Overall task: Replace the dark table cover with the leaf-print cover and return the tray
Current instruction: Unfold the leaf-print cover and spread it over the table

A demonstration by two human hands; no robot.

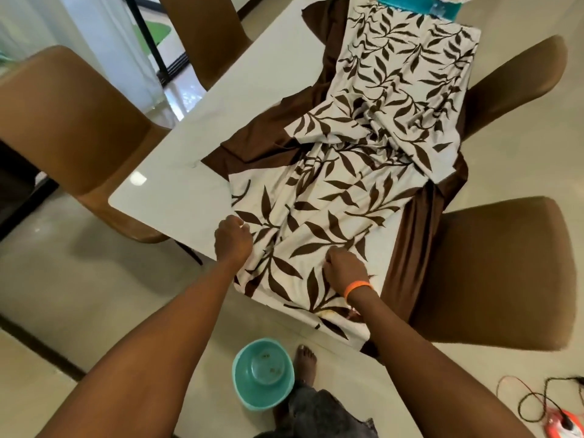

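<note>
Spreading the leaf-print cover (354, 172) is the step in hand, and both fists are closed on its near end: the left hand (233, 238) pinches the cloth by its left edge, the right hand (344, 269), with an orange wristband (357, 287) behind it, bunches a fold further right. The cover lies only half unfolded along the middle of the white table (196, 147), creased and doubled over itself partway up, with its near end hanging over the table edge. Doing this well probably means pulling the two gripped points apart and toward the near edge with even tension, so the folds open flat and the print sits square. The dark table cover (268, 137) lies under it, rumpled and trailing off the right side, so it looks as though it has yet to come away, and dragging the top cloth could shift it too. A teal object (417, 4) at the far end may be the tray; I cannot tell. Brown chairs (72, 121) stand around the table on a pale glossy floor (79, 279). A teal bowl (263, 373) sits on the floor beside a bare foot (305, 361), and cables (537, 403) lie at the near right.
</note>
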